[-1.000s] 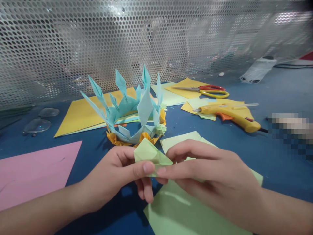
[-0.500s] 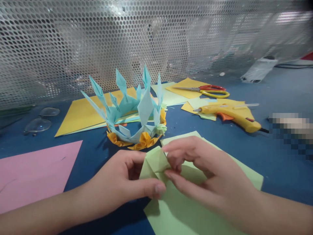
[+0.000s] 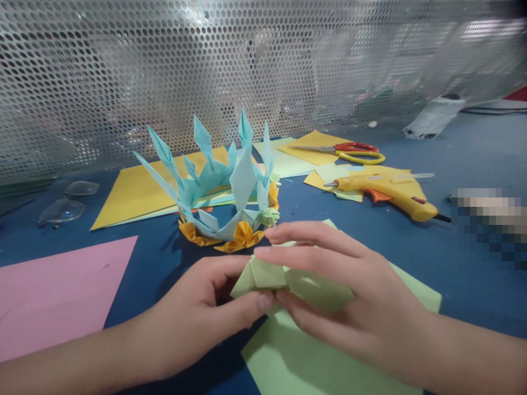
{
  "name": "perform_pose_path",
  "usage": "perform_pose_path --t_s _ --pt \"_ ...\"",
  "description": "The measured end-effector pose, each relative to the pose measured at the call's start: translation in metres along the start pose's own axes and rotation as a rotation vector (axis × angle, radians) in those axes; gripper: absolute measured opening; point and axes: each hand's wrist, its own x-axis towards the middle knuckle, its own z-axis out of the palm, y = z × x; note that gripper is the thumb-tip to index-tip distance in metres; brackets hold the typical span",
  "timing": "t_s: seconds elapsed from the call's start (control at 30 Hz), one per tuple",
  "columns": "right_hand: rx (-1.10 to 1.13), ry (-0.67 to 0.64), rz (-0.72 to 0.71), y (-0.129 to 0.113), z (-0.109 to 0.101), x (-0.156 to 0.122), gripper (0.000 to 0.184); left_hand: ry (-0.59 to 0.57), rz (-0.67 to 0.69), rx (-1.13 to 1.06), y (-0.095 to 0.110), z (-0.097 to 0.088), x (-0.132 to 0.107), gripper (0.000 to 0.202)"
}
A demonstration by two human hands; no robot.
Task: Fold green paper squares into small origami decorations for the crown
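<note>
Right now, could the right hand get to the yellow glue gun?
Probably yes: the glue gun lies in the open on the blue table, nothing between. But the right hand is pinching the green folded paper.

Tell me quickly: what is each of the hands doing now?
Left hand: closed, pinching the folded green paper between thumb and fingers.
Right hand: holding the same paper, upper fingers stretched out.

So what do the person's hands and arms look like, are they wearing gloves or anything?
No gloves. The left hand and the right hand are both bare, with short, plain fingernails and no polish that shows. No rings, watch or bracelet can be seen. Both forearms are bare too, with no sleeves reaching into the picture.
</note>
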Motion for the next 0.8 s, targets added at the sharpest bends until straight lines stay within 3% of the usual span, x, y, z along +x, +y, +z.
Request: perform_pose_path --t_s 0.1,0.27,0.43,0.8 --pt "-0.051 -0.028 -0.091 -0.001 -0.002 -0.002 0.026 -0.032 0.015 0.129 0.003 -0.001 -0.002 0.019" --pt "0.009 0.026 -0.039 0.005 0.0 -0.009 0.019 -0.132 -0.03 0.152 0.007 -0.003 -0.004 0.024" --pt "0.056 -0.066 -0.023 0.008 0.0 -0.006 0.022 -0.167 -0.055 0.148 0.01 -0.002 -0.003 0.023" --pt "0.052 -0.023 -0.034 0.005 0.001 -0.009 0.011 0.074 -0.023 0.005 0.004 0.001 -0.012 0.022"
